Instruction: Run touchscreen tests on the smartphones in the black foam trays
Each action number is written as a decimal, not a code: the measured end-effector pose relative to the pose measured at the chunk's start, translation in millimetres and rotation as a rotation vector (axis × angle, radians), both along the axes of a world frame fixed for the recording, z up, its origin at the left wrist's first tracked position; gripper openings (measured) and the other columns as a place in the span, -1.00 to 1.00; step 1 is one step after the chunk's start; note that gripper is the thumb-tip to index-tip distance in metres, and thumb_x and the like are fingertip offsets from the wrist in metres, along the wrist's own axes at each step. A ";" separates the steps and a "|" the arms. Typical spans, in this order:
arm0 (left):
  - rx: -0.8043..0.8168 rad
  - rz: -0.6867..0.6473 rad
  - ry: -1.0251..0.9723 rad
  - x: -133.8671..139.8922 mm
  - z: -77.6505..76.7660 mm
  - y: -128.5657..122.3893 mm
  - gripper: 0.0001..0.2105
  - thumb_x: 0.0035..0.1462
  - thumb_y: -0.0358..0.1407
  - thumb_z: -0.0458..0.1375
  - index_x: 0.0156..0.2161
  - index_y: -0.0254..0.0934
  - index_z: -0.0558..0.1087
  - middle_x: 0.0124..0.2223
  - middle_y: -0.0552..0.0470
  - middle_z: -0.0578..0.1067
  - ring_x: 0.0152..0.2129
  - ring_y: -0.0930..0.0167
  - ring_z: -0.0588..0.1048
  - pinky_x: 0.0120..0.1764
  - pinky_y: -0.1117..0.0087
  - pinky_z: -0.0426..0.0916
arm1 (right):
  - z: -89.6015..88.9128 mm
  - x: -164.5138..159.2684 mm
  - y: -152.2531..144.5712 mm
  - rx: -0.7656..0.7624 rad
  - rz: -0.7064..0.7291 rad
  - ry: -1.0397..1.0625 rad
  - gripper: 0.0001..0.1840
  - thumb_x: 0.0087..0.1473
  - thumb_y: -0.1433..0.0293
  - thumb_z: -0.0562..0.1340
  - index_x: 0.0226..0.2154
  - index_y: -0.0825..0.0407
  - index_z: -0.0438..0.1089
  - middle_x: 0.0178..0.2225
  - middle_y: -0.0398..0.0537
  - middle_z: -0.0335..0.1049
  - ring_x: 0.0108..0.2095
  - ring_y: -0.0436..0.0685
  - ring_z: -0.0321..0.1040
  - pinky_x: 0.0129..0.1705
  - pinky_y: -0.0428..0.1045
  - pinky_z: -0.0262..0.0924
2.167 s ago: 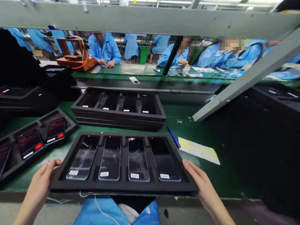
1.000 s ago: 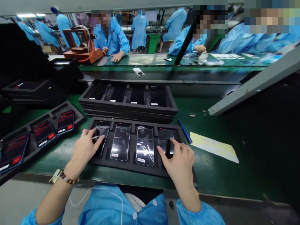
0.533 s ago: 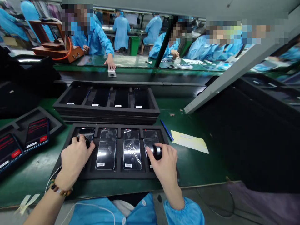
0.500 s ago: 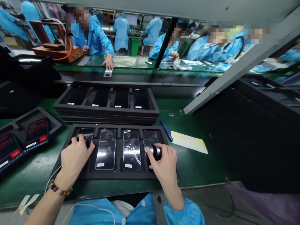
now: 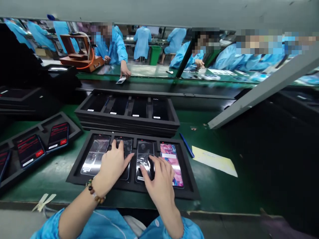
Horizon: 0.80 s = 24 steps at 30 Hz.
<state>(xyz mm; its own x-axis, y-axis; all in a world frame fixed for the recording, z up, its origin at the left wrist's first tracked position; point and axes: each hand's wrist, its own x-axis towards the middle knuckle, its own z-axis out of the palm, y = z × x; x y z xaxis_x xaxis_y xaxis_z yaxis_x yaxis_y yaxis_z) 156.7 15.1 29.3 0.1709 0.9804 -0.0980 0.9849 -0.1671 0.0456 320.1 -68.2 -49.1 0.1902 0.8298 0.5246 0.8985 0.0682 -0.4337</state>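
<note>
My left hand lies over the second smartphone in a black foam tray. Its fingers are stretched apart across the upper screen and its thumb is by the right edge. My right hand is over the third smartphone, fingers curved and thumb apart. A dark patch beneath that hand is unclear. The first smartphone, at the left, has a dark, reflective screen. On the fourth smartphone, at the right, a colourful picture with clock digits shows. All of these phones lie in tray slots.
Behind stands a stack of black trays with dark phones. Another tray at left holds phones showing red text. A blue pen and a yellowish paper lie right. A slanted grey post rises there. Co-workers sit across the bench.
My left hand has moved from the first phone to the second, and my right from the fourth to the third. The fourth phone's screen has lit up. The view has shifted.
</note>
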 end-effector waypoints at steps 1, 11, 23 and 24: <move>-0.009 -0.010 0.028 4.4 1.4 0.3 -0.38 0.52 -0.02 0.13 0.45 -0.45 0.35 0.44 -0.52 0.37 -0.12 -0.01 0.74 -0.18 0.13 0.65 | 0.4 0.8 -0.8 0.005 0.013 0.009 -0.48 0.54 -0.06 0.08 0.15 -0.01 0.40 0.07 0.16 0.52 0.17 0.40 0.33 0.19 0.30 0.20; 0.062 0.031 0.065 24.9 -10.7 6.5 -0.58 0.49 -0.19 0.01 0.13 -0.49 0.54 0.17 -0.51 0.55 -0.33 0.06 0.73 -0.35 0.17 0.58 | 10.2 0.7 -6.5 -0.064 0.055 0.116 -0.71 0.46 0.08 0.22 -0.03 -0.06 0.41 0.05 0.13 0.49 0.19 0.40 0.35 0.18 0.33 0.30; -0.060 0.099 -0.588 -69.9 -15.4 9.6 -0.20 0.22 0.28 0.08 0.26 -0.36 0.54 0.12 -0.28 0.70 -0.02 -0.01 0.70 0.01 0.12 0.59 | 7.9 58.9 -31.1 -0.072 -0.159 0.095 -0.42 0.49 -0.12 0.11 0.22 -0.05 0.40 0.16 0.18 0.52 0.28 0.47 0.33 0.22 0.36 0.25; -0.107 0.104 -0.631 -75.1 -14.8 7.3 -0.16 0.17 0.32 0.11 0.25 -0.35 0.55 0.12 -0.28 0.69 -0.08 0.00 0.71 -0.07 0.14 0.60 | 5.4 64.0 -34.4 -0.096 -0.181 0.074 -0.38 0.49 -0.14 0.09 0.24 -0.03 0.40 0.15 0.20 0.52 0.29 0.50 0.31 0.22 0.38 0.25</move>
